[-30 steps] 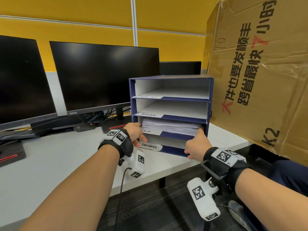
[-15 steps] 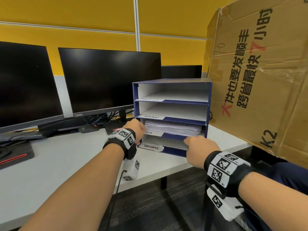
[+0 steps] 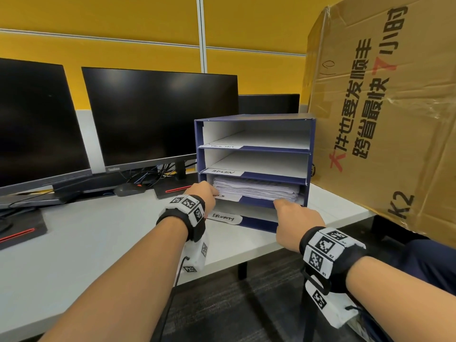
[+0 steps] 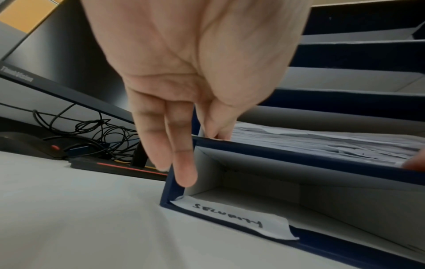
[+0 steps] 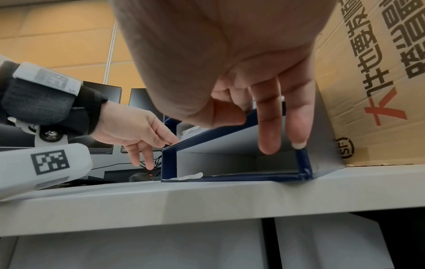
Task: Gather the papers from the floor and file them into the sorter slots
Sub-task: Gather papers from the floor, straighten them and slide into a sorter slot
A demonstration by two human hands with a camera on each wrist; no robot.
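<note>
A blue four-slot sorter (image 3: 311,154) stands on the white desk (image 3: 98,230). A thick stack of papers (image 3: 254,188) lies in its third slot. The other slots show no paper. My left hand (image 3: 201,193) is at that slot's left front corner, and its fingertips (image 4: 216,134) touch the shelf edge beside the stack. Two more fingers (image 4: 184,172) hang straight in front of the sorter's left wall. My right hand (image 3: 296,218) is palm down at the slot's right front, its index finger against the papers' front edge. Neither hand grips anything.
A large cardboard box (image 3: 385,119) stands tight against the sorter's right side. Two dark monitors (image 3: 158,114) (image 3: 32,124), a mouse (image 3: 128,190) and tangled cables sit behind and to the left. A handwritten label (image 4: 230,216) lies at the bottom slot. Dark carpet (image 3: 234,304) lies below the desk edge.
My right hand has come away from the slot's right end and turned palm down, with its index finger now at the papers' front edge. The left hand has stayed at the left corner.
</note>
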